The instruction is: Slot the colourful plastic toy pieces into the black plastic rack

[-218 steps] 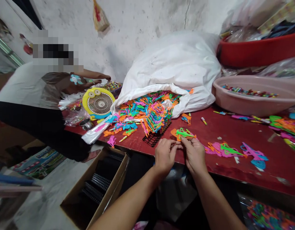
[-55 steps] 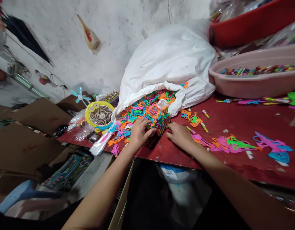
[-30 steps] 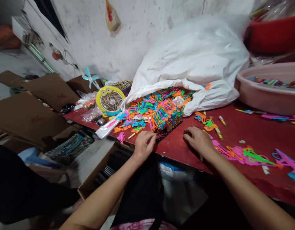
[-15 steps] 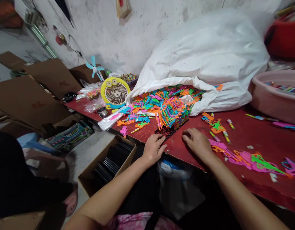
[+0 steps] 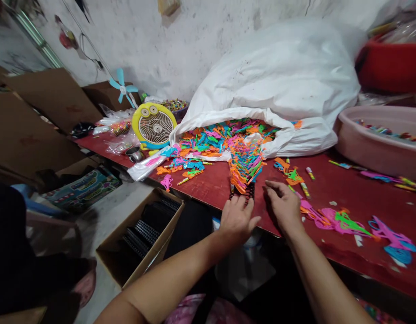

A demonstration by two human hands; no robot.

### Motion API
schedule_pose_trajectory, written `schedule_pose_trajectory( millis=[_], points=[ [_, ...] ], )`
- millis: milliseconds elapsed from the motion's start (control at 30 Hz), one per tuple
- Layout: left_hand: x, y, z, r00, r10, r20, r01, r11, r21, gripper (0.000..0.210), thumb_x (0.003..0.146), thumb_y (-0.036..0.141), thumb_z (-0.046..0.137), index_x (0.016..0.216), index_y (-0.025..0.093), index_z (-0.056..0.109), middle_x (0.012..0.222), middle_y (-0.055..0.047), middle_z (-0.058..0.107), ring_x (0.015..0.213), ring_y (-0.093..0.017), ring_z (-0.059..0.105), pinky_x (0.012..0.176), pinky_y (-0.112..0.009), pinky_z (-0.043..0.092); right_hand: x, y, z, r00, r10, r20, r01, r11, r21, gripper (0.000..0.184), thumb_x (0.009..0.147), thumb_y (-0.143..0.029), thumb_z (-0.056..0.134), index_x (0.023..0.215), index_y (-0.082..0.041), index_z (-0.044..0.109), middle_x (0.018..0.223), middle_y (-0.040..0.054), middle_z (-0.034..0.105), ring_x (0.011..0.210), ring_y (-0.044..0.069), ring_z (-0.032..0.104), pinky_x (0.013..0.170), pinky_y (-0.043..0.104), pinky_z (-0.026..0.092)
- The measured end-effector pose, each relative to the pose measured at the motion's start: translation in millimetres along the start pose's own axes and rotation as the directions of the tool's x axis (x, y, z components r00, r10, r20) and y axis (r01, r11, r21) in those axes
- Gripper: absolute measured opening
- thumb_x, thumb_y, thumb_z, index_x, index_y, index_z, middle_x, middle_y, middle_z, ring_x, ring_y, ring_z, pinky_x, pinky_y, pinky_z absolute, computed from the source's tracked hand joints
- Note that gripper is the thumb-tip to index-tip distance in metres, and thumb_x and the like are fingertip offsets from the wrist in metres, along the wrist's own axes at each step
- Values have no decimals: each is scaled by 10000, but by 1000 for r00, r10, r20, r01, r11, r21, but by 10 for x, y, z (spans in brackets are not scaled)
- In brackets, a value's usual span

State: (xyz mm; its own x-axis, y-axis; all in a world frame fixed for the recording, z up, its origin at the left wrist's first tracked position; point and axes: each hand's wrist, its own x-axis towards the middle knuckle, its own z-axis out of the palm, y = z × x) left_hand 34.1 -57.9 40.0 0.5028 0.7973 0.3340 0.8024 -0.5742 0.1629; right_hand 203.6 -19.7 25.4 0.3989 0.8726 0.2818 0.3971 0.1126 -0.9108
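Note:
My left hand [image 5: 238, 219] lies over the near end of a black plastic rack [image 5: 250, 192], its fingers stretched forward and its thumb out to the right. Rows of bright orange, pink, green and blue flat plastic pieces [image 5: 246, 159] stand packed in the rack, which points away from me. To the right of it, my right hand [image 5: 284, 207] hovers at or rests on the red tabletop [image 5: 211, 189], with bent fingers, a gap at the thumb and nothing seen in it. Behind the rack, more loose pieces [image 5: 208, 139] spill from a big white sack [image 5: 278, 72].
Right of my hands lie pink, green and blue pieces [image 5: 346, 222] and small printed tubes [image 5: 309, 173]. A pink basin [image 5: 380, 148] and a red tub [image 5: 390, 65] stand behind. At left are a yellow fan [image 5: 156, 126] and, below the table edge, a carton [image 5: 106, 258] of black racks.
The filled rack has turned from slanting to pointing straight away from me. My left hand has moved right onto its near end. My right hand stays beside it; the view has swung slightly right.

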Motion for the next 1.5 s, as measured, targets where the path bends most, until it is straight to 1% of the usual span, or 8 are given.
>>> schedule_pose_trajectory(
  millis=[200, 400, 567, 667, 800, 933, 1100, 1500],
  points=[
    [138, 305, 79, 1000, 3, 18, -2, 998, -55, 609, 898, 497, 546, 1351, 98, 468, 1230, -167, 564, 1052, -316, 492, 851, -468, 473, -105, -62, -64, 996, 81, -31, -79, 995, 62, 343, 825, -385, 579, 1074, -170, 674, 1037, 108, 712, 932, 227, 654, 821, 375, 524],
    [190, 518, 213, 995, 93, -36, -100, 943, -317, 501, 894, 222, 447, 1377, 88, 447, 1309, -162, 555, 1205, -304, 491, 1029, -453, 448, -83, -112, -123, 976, 89, -198, -79, 995, 62, 347, 791, -325, 575, 1071, -140, 666, 1048, 124, 701, 949, 228, 654, 864, 379, 512],
    [141, 446, 259, 961, 255, -105, -273, 832, -483, 398, 895, 197, 450, 1279, 165, 553, 1357, -114, 559, 1295, -235, 480, 1113, -399, 402, -64, -73, -169, 935, 60, -351, -55, 998, 23, 409, 816, -350, 563, 1158, -130, 608, 1104, 143, 669, 964, 227, 652, 874, 380, 512],
    [143, 234, 207, 983, 116, -143, -173, 848, -501, 314, 909, 197, 454, 1161, 189, 643, 1195, -98, 655, 1106, -221, 585, 999, -390, 473, -146, -79, -180, 925, 32, -379, -43, 999, -20, 376, 826, -353, 555, 1131, -143, 616, 1079, 136, 667, 951, 229, 644, 861, 372, 504],
    [203, -101, 133, 987, -99, -130, 31, 893, -449, 306, 900, 190, 488, 1154, 166, 657, 1188, -96, 648, 1097, -232, 556, 984, -393, 467, -317, -111, -198, 976, 2, -219, -32, 990, -136, 307, 845, -369, 526, 1031, -160, 652, 984, 121, 681, 899, 237, 625, 824, 374, 488],
    [282, -228, 82, 1000, 23, -20, -28, 945, -326, 421, 907, 253, 509, 1315, 155, 549, 1342, -103, 559, 1208, -258, 483, 1059, -420, 411, -412, -140, -136, 982, -187, -40, 154, 896, -417, 384, 857, -401, 479, 1083, -166, 683, 1036, 123, 685, 986, 277, 572, 890, 427, 434],
    [319, -194, 7, 993, 102, 54, -91, 981, -171, 437, 935, 270, 450, 1356, 161, 496, 1383, -98, 530, 1188, -276, 473, 1033, -456, 404, -455, -183, 114, 975, -221, 24, 189, 769, -611, 487, 915, -397, 373, 1216, -104, 620, 1248, 191, 610, 1209, 323, 481, 998, 480, 348],
    [272, -117, 19, 976, 192, 107, -179, 977, -117, 370, 974, 277, 374, 1307, 219, 526, 1380, -59, 527, 1214, -284, 452, 1078, -529, 348, -186, -130, 160, 991, -101, -86, 52, 892, -450, 453, 838, -537, 455, 962, -173, 694, 986, 149, 668, 980, 282, 561, 901, 423, 402]
  ],
)
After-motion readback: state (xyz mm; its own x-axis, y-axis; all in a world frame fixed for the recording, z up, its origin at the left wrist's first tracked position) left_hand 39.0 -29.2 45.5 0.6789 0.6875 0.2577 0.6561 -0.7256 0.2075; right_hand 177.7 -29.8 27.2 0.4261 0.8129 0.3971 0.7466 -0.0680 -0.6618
